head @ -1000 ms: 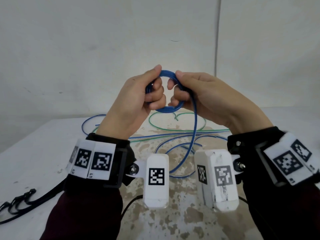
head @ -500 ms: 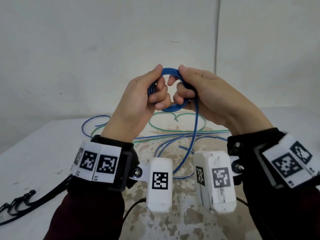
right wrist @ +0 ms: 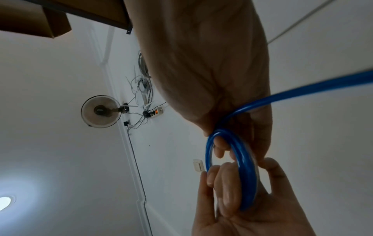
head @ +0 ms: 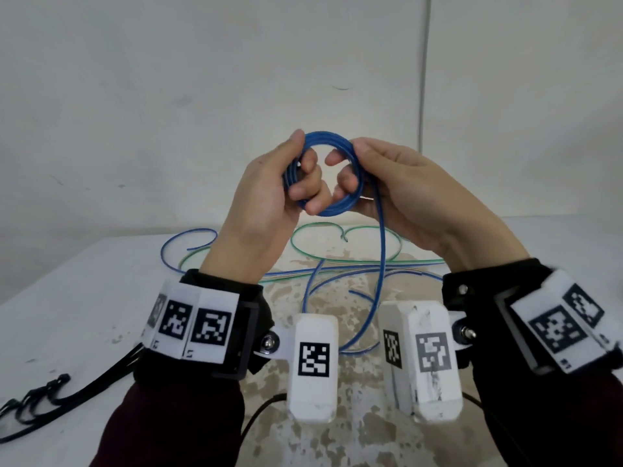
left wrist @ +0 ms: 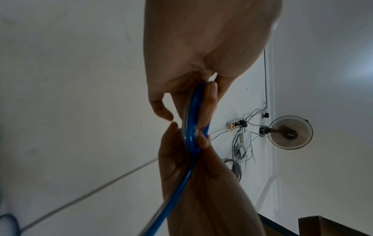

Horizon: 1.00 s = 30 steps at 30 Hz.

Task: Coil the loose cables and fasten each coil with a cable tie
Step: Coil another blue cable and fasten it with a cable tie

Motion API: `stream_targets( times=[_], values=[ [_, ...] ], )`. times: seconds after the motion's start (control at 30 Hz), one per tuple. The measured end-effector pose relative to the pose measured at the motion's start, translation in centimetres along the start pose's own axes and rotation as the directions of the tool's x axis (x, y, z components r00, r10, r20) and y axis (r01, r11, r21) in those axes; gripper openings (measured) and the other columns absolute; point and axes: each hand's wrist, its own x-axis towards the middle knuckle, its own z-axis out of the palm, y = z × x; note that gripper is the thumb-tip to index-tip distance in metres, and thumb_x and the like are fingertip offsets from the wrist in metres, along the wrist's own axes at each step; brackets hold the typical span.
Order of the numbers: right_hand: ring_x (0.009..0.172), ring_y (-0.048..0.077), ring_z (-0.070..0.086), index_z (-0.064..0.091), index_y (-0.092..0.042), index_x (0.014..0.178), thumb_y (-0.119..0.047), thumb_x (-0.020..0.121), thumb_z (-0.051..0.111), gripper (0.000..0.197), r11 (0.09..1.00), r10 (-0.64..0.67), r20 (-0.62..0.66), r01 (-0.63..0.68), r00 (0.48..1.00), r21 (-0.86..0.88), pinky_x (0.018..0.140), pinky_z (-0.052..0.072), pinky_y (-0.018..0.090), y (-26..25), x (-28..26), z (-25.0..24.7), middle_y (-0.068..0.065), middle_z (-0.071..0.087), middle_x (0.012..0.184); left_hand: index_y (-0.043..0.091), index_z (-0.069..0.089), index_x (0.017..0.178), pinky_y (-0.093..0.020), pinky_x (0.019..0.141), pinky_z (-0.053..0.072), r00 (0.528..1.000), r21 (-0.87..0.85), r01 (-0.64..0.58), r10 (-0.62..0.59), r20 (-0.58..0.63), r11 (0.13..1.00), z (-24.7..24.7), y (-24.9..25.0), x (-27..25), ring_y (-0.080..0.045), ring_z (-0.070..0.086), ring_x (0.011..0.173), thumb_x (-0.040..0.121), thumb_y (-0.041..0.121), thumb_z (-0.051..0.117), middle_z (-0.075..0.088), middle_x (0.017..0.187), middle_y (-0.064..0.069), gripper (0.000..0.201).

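Note:
A small coil of blue cable (head: 332, 210) is held up above the table between both hands. My left hand (head: 298, 163) grips its left side, thumb on top and fingers curled through the ring. My right hand (head: 350, 163) grips the right side the same way. The loose blue tail (head: 382, 257) drops from the right hand to the table. The left wrist view shows the coil (left wrist: 191, 124) edge-on between the two hands. In the right wrist view the coil (right wrist: 242, 159) loops round my fingers (right wrist: 220, 143), and the tail (right wrist: 302, 91) runs off right.
Loose green cable (head: 344, 230) and more blue cable (head: 188, 239) lie tangled on the white table (head: 84, 298) behind the hands. Black cable ties (head: 33, 399) lie at the near left edge. A plain wall stands right behind the table.
Both hands keep hold of the coil and their fingers have shifted round it. The ring now shows wider and rounder. The tail's loop on the table has drawn in a little.

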Motion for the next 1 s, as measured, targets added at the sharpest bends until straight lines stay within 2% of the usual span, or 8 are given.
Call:
stream_targets(
  times=[0.1,0.27,0.47,0.57,0.63,0.77,0.83,1.0],
  values=[
    [0.055,0.012,0.047,0.058,-0.007,0.089,-0.018,0.104,0.030,0.034,0.996,0.006,0.004,-0.006,1.000,-0.094,0.060,0.047,0.019,0.1,0.1,-0.1,-0.001,0.039,0.058,0.012,0.037,0.063,-0.020,0.056,0.044,0.993,0.092,0.077,-0.085,0.079,0.993,0.0,0.0,-0.1,-0.018,0.041,0.043,0.100,0.021,0.033,0.029,0.043,0.002,0.038],
    [0.051,0.010,0.041,0.057,-0.013,0.080,-0.018,0.104,0.034,0.034,0.914,-0.053,-0.062,0.024,0.997,-0.405,0.063,0.047,0.025,0.1,0.0,-0.2,-0.004,0.036,0.057,0.006,0.049,0.073,-0.021,0.067,0.049,0.989,0.233,0.086,-0.111,0.094,0.969,-0.6,-0.5,-0.2,-0.019,0.058,0.054,0.101,0.017,0.037,0.040,0.052,0.000,0.033],
    [0.051,0.010,0.045,0.047,-0.012,0.089,-0.022,0.101,0.042,0.017,0.827,-0.098,-0.141,0.002,0.985,-0.562,0.064,0.049,0.028,0.6,0.2,-0.4,-0.013,0.045,0.046,0.010,0.060,0.097,-0.026,0.072,0.047,0.998,0.429,0.044,-0.059,0.021,0.902,-1.0,-1.3,0.1,-0.013,0.056,0.061,0.099,0.009,0.045,0.052,0.061,0.004,0.015],
    [0.050,0.008,0.045,0.045,-0.019,0.084,-0.025,0.101,0.042,0.018,0.780,-0.119,-0.121,0.017,0.986,-0.625,0.069,0.050,0.037,0.8,0.2,-0.4,-0.015,0.048,0.044,0.011,0.056,0.105,-0.026,0.073,0.047,0.999,0.436,0.017,-0.034,0.030,0.900,-1.0,-1.3,0.0,-0.012,0.056,0.062,0.098,0.003,0.043,0.055,0.067,0.000,0.017],
    [0.050,0.006,0.046,0.044,-0.021,0.086,-0.028,0.100,0.043,0.016,0.750,-0.137,-0.107,0.032,0.985,-0.661,0.072,0.051,0.043,0.7,0.2,-0.5,-0.017,0.050,0.046,0.013,0.055,0.104,-0.023,0.069,0.043,0.999,0.414,-0.004,-0.018,0.050,0.910,-0.7,-1.3,-0.1,-0.012,0.048,0.061,0.098,0.000,0.041,0.050,0.069,-0.002,0.019],
    [0.053,0.006,0.047,0.041,-0.019,0.089,-0.026,0.101,0.041,0.014,0.757,-0.162,-0.064,0.083,0.985,-0.648,0.070,0.049,0.038,0.3,-0.1,-0.6,-0.016,0.050,0.049,0.012,0.053,0.100,-0.018,0.062,0.035,0.995,0.462,-0.104,0.096,0.041,0.881,0.0,-1.7,0.0,-0.011,0.035,0.059,0.099,0.005,0.043,0.041,0.067,0.000,0.012],
    [0.056,0.008,0.050,0.042,-0.016,0.092,-0.024,0.102,0.039,0.013,0.808,-0.159,-0.070,0.089,0.985,-0.583,0.075,0.050,0.044,0.2,-0.1,-0.5,-0.013,0.052,0.053,0.010,0.053,0.100,-0.017,0.061,0.034,0.981,0.475,-0.175,0.192,0.014,0.862,0.2,-1.9,0.1,-0.008,0.036,0.058,0.098,0.006,0.046,0.043,0.066,0.001,0.009],
    [0.079,0.015,0.063,0.055,-0.003,0.107,-0.019,0.104,0.031,0.029,0.926,-0.122,-0.015,0.108,0.992,-0.361,0.089,0.054,0.035,0.2,-0.1,-0.7,0.002,0.066,0.079,0.009,0.053,0.101,-0.017,0.060,0.035,0.918,0.342,-0.280,0.355,-0.178,0.897,-0.3,-2.0,0.5,-0.005,0.037,0.056,0.096,0.010,0.046,0.046,0.064,0.008,0.009]
  ],
)
